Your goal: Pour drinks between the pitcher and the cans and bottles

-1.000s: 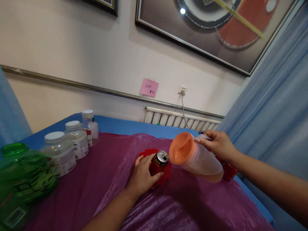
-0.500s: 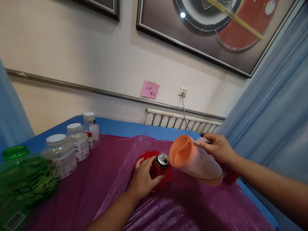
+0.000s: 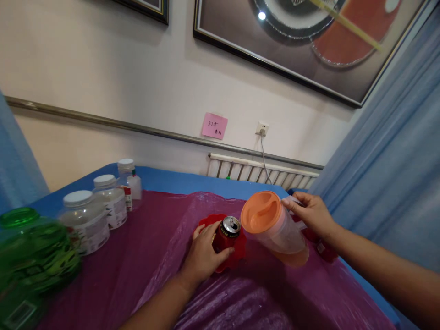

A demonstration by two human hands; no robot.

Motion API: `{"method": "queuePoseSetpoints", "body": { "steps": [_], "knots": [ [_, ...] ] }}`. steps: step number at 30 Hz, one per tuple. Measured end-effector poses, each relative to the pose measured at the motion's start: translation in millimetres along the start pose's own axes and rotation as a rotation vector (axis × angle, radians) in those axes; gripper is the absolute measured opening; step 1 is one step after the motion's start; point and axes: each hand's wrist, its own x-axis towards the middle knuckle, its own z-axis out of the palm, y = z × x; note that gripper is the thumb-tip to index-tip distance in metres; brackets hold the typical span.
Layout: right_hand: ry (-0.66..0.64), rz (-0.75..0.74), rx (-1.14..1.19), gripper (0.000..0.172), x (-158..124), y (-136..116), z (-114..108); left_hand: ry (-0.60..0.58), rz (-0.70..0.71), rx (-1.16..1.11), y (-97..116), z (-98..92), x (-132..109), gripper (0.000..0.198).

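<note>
Across the crinkled purple plastic sheet [image 3: 137, 270], the orange-lidded pitcher [image 3: 283, 238] has come up a little: its base has swung in and down, so it leans less flatly than a moment ago. Its lid [image 3: 259, 213] points at the can, and I'd take that as the pour easing off. The right hand [image 3: 312, 213] is closed on the pitcher's handle. Over the scalloped red dish [image 3: 242, 250], the left hand [image 3: 202, 256] has stayed wrapped around the upright red drink can [image 3: 225, 237].

From here the big green plastic jar [image 3: 41, 263] is cut off and blurred. A red object [image 3: 325, 251] sits half behind the right wrist; I can't name it. Whether the peach tint low in the pitcher is liquid, or whether lid touches can, I can't tell. No stream shows.
</note>
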Motion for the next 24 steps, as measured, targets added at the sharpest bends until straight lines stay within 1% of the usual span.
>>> {"method": "queuePoseSetpoints", "body": {
  "steps": [4,7,11,15,20,24],
  "knots": [
    [0.128,0.089,0.29,0.055,7.2,22.0,1.5,0.017,0.002,0.008,-2.2,0.0,0.9,0.063],
    [0.223,0.125,0.414,0.056,14.2,41.3,5.1,0.041,-0.044,-0.006,-2.4,-1.1,2.1,0.067],
    [0.336,0.151,0.504,0.057,21.8,68.5,15.5,0.054,-0.083,-0.013,0.2,-3.7,4.5,0.074],
    [0.433,0.169,0.575,0.056,24.2,95.4,29.0,0.071,-0.062,0.0,2.3,-6.2,6.9,0.067],
    [0.507,0.161,0.621,0.056,16.5,122.4,37.0,0.088,-0.078,-0.008,0.1,-6.5,5.7,0.063],
    [0.527,0.154,0.603,0.052,9.3,133.9,36.5,0.076,-0.076,-0.025,-0.5,-5.3,3.6,0.062]
  ]
}}
